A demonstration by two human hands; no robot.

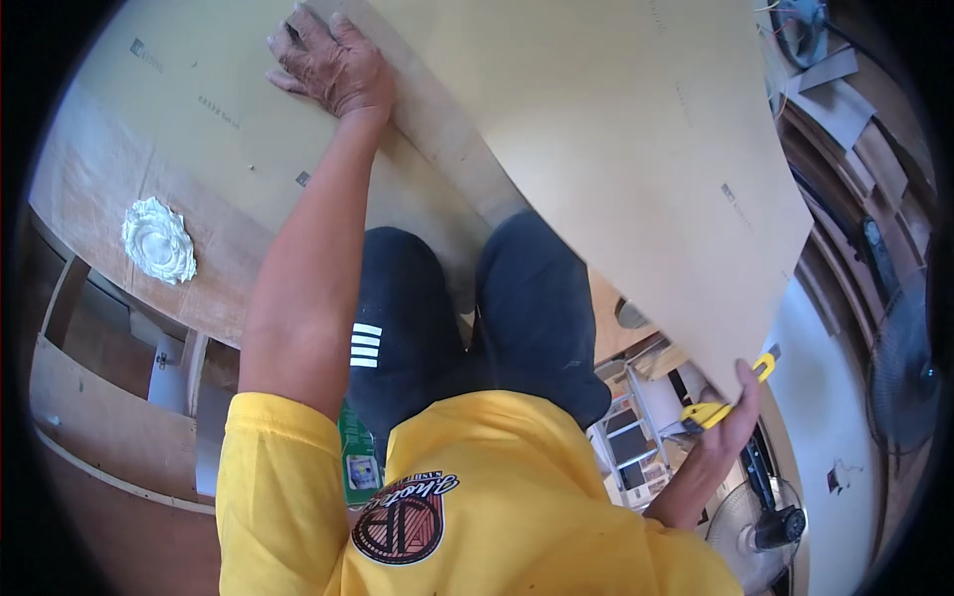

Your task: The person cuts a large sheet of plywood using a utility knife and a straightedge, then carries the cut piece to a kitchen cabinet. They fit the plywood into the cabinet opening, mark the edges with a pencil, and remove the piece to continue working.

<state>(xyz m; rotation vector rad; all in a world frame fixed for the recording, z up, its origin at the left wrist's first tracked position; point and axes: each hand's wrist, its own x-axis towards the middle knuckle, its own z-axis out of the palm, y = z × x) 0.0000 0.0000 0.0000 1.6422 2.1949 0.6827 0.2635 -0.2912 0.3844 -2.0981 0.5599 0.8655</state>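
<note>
My left hand (333,70) lies on the pale yellow lower board (229,149) at upper left, fingers spread, beside the strip where a second thin sheet (646,199) begins. That sheet angles across the upper right, its pointed corner down at my right hand (733,417). My right hand is wrapped round a yellow utility knife (708,413) at this corner; how far it also grips the sheet is partly hidden. A white ornate rosette-like piece (157,240) lies left of my left forearm. My legs, in dark trousers, are under the sheets' near edges.
Wooden compartments (109,368) are at the left. Stacked board offcuts (845,119) and a standing fan (894,368) are at the right rim. Another fan (775,526) is at lower right, near an aluminium stepladder (631,457). A green box (358,457) sits below, behind my body.
</note>
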